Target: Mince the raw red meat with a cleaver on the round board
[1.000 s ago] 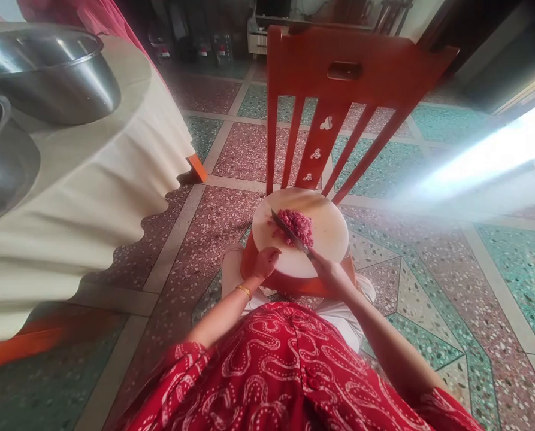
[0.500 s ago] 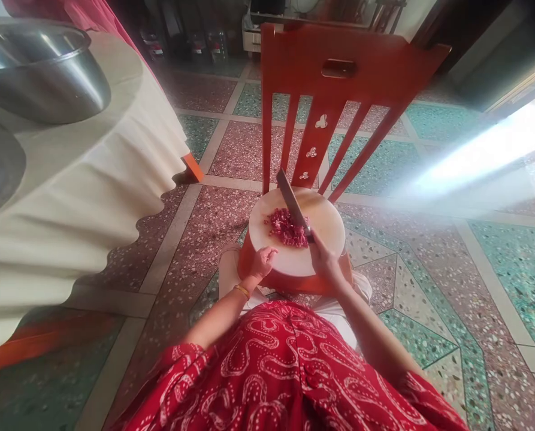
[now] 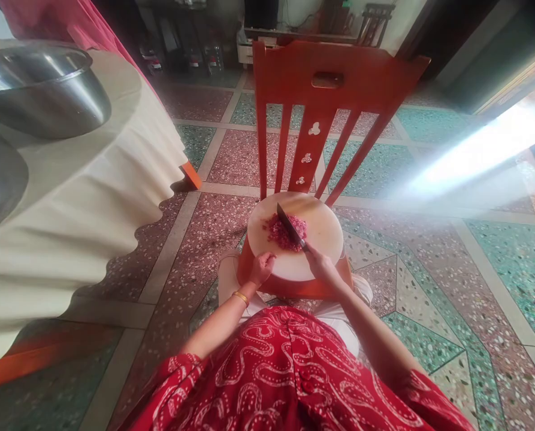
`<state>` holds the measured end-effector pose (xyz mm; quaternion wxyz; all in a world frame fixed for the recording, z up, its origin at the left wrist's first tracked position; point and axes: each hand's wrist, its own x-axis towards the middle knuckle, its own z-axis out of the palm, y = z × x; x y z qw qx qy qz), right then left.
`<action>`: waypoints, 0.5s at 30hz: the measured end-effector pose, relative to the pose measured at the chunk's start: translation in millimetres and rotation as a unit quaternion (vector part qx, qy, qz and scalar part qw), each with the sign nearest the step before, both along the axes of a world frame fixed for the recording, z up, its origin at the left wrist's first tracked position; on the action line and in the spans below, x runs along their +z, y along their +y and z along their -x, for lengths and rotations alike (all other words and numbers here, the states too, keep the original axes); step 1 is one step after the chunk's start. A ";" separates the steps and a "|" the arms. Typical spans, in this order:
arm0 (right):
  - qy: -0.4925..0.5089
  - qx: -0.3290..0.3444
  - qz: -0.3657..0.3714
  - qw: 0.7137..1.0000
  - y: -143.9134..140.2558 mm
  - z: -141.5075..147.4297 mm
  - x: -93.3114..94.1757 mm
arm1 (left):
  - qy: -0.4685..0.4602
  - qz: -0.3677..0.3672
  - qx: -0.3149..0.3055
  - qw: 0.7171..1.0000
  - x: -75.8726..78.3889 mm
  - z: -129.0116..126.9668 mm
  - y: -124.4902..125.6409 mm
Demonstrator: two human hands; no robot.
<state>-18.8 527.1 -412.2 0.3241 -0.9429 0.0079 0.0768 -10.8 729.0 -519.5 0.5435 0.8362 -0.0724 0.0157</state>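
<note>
Lowering the knife (image 3: 289,225), our right hand (image 3: 323,263) is bringing the blade back down across the heap of chopped red meat (image 3: 278,232). Half a second ago we were holding that blade higher, its tip reaching beyond the far rim of the round board (image 3: 323,236); now the tip is pointing far and left from within the board's outline. We are taking this as a return to the cutting position, though we cannot tell whether the edge is already pressing on the board. Our right fingers are clamping firmly around the handle.

Our left hand (image 3: 262,268) is staying curled at the near-left rim, clear of the blade; we are seeing its fingers bending inward, but we cannot tell whether they are pinching the rim or closing on nothing.

The meat is sitting in small pieces just left of the board's middle, with a few bits straying to the left. The board is resting on the seat of a red-brown chair (image 3: 366,69), whose backrest is standing at the far side. On our left, a metal pot (image 3: 69,111) is standing on a cloth-covered table (image 3: 126,149).
</note>
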 end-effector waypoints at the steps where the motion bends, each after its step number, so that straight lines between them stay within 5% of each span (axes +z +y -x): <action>1: -0.007 0.002 0.003 1.000 1.8 -1.0 1.3 | -0.003 0.004 -0.002 1.000 0.1 -0.1 0.1; 15: -0.050 0.014 -0.021 0.998 -2.5 -0.7 9.6 | -0.015 -0.005 0.002 1.000 -0.2 0.4 -1.1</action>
